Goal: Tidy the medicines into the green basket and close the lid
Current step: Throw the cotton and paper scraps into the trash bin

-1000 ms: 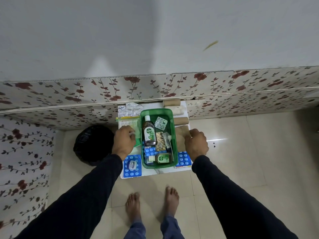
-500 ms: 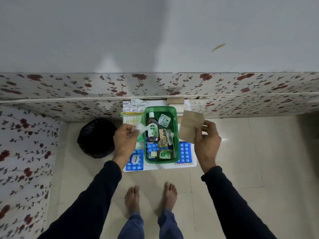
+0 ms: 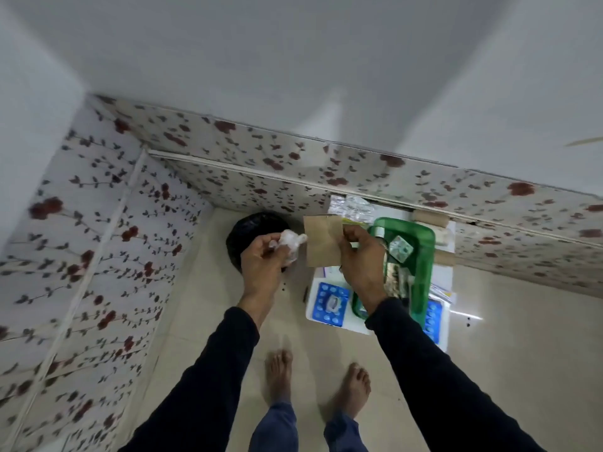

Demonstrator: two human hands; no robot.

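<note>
Stood barefoot on tile. Left hand clutched crumpled clear plastic wrap above black bin; right hand pinched brown paper packet, partly hiding green basket on white table beyond.

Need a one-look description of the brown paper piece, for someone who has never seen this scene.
Find the green basket on the white table by the floral wall. Just left of it, the right hand pinches a flat brown paper packet. It is plain and tan, unlike the crumpled clear wrapper in the left hand.
</note>
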